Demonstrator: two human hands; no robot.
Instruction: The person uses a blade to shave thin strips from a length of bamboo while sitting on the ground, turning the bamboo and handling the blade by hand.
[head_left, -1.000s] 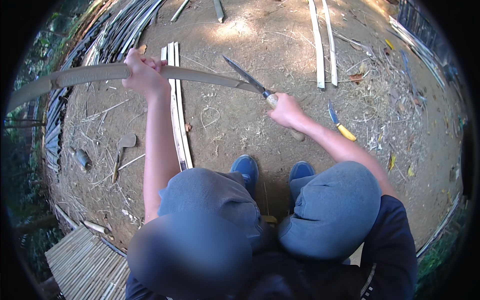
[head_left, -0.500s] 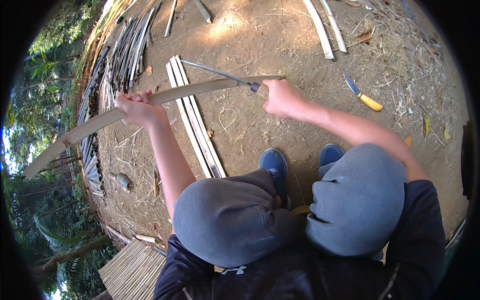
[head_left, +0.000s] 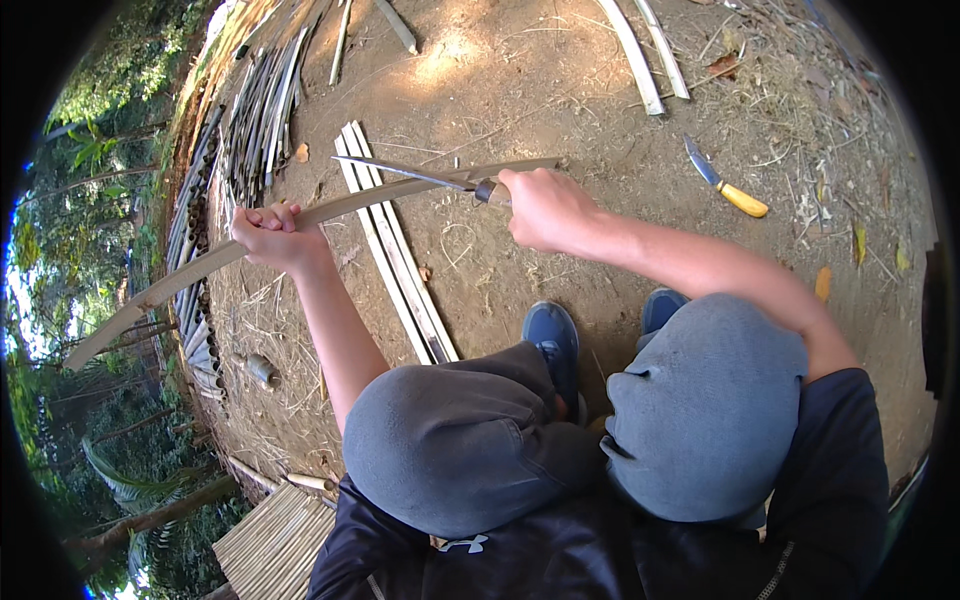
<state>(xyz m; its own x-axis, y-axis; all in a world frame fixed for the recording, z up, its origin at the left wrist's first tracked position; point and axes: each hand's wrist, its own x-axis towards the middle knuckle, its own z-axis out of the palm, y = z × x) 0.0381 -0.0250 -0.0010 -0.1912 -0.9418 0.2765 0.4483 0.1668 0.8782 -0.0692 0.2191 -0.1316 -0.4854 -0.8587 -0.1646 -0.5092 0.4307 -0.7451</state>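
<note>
My left hand (head_left: 278, 238) is closed around a long, pale bamboo strip (head_left: 345, 205), which stretches from the far left to just beyond my right hand and bends slightly. The fingers of my right hand (head_left: 550, 210) wrap round the handle of a long, thin-bladed knife (head_left: 410, 174). Its blade points left and lies along the far edge of the strip near the handle; whether it touches cannot be made out. The strip's right end (head_left: 545, 162) shows just past my right knuckles. Beneath both lie split bamboo pieces (head_left: 405, 265) on the ground.
A second knife with a yellow handle (head_left: 742, 198) lies on the dirt to the right. Two pale strips (head_left: 635, 60) are at the far right. Stacked poles (head_left: 262, 110) line the left, near a small cylindrical object (head_left: 262, 370). A slatted bamboo panel (head_left: 270, 545) is at lower left.
My right hand has moved a little left and nearer, carrying the knife. The blade has swung closer to the strip's line. My left hand keeps its hold.
</note>
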